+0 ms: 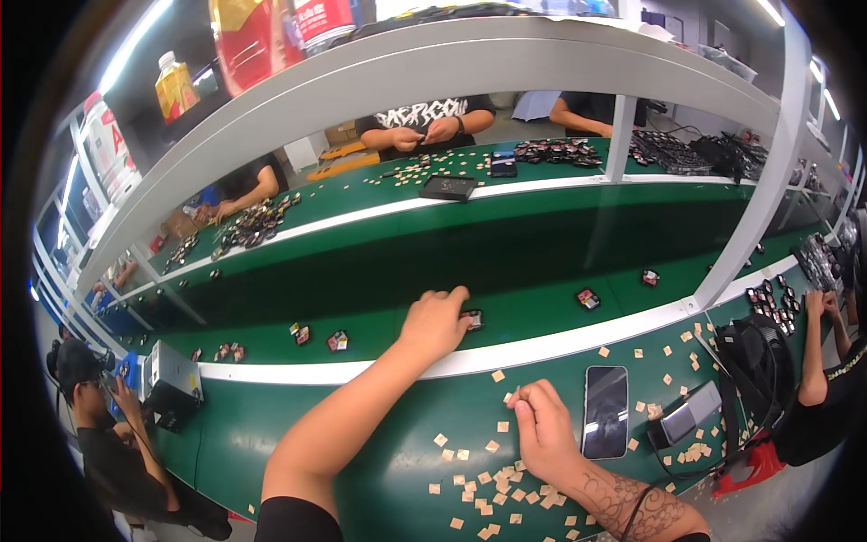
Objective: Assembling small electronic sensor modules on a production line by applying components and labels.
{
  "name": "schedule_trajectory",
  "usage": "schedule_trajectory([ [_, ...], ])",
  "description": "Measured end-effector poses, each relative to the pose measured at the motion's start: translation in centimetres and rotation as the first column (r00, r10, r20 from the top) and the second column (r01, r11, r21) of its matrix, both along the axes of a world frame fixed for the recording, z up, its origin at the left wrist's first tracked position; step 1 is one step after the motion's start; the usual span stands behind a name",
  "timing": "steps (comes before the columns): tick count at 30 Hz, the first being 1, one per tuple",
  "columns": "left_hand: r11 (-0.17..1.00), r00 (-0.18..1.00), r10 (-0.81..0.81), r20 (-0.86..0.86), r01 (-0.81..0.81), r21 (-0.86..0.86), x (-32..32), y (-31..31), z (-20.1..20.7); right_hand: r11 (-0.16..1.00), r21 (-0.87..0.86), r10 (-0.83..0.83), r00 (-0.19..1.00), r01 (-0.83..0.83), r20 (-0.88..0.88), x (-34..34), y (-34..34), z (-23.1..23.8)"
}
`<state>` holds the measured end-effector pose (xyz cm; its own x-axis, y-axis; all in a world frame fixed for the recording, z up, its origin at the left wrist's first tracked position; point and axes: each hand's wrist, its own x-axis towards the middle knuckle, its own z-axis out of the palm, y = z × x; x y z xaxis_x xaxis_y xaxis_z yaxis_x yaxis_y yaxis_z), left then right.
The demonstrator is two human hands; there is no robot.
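My left hand (435,327) reaches over the white rail onto the green conveyor belt, thumb and forefinger apart. Beside its thumb lies a small black part (474,319) with a coloured face, resting on the belt. My right hand (545,428) is held above the green worktop, its fingers curled in a pinch. At its fingertips shows a small tan square piece (513,397), partly covered by the thumb and forefinger. Many more tan square pieces (502,479) are scattered below and around this hand. A dark-screened phone (605,411) lies just right of it.
More black parts (589,298) are spaced along the belt. A grey boxy device (690,414) and a black bag (759,366) are on the right. A white metal post (750,217) rises from the rail, under an overhead shelf (506,56). Co-workers sit across and at both sides.
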<state>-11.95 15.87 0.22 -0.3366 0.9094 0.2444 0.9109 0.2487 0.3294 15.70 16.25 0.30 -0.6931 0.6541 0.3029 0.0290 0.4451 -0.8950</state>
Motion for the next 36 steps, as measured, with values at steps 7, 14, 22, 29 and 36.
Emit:
schedule_trajectory([
  [7,0.986,0.993,0.050,0.110,-0.032,-0.162,-0.1,-7.3,1.4,0.997,-0.066,0.027,0.999,-0.028,-0.019,0.5,0.4,1.2],
  [14,0.972,0.967,-0.236,0.098,0.232,0.044,3.0,-7.9,1.9,0.991,-0.136,0.002,0.999,-0.008,-0.041,0.7,0.4,0.9],
  [22,0.938,0.925,-0.318,0.207,0.339,-0.075,9.2,-13.3,2.3,0.993,0.055,0.092,0.982,-0.103,0.167,0.8,1.3,0.3],
  [29,0.958,0.912,-0.284,0.296,0.285,0.040,7.8,-15.2,-0.3,0.936,0.193,0.220,0.917,-0.295,0.333,0.5,0.1,0.9],
  [36,0.962,0.929,-0.274,0.248,0.271,0.047,8.8,-14.9,-0.5,0.707,0.506,0.060,0.755,-0.494,0.653,0.4,-1.2,3.0],
])
